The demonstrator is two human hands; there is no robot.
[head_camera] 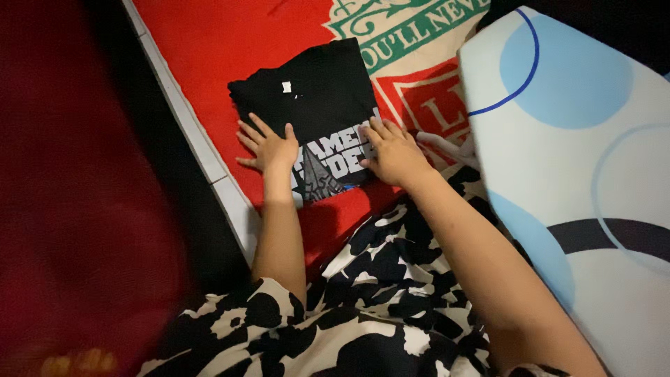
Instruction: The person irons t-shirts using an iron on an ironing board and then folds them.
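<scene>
1. a black t-shirt (pixel 317 105) with a white and grey print is seen folded into a compact rectangle, lying flat on a red bedcover (pixel 223 49) near its left edge.
2. the fold is judged to be nearly complete: the sleeves and sides appear tucked under, a small white neck label shows near the top, and only the printed lower edge is left to be smoothed or turned.
3. the left hand (pixel 269 146) is laid flat on the shirt's lower left corner, fingers spread, with nothing gripped.
4. the right hand (pixel 394 153) is pressed flat on the lower right part of the shirt over the print, fingers extended; nothing is held in it either.
5. a black-and-white patterned garment (pixel 391 279) is worn on the person's lap and body, just below the shirt.
6. a pale cushion (pixel 579 160) with light blue circles and dark lines is seen at the right, beside the right forearm and overlapping the bedcover.
7. a white tiled border (pixel 209 160) runs along the bedcover's left side, and a blurred dark red shape (pixel 77 195) fills the left of the view; what it is cannot be told.
</scene>
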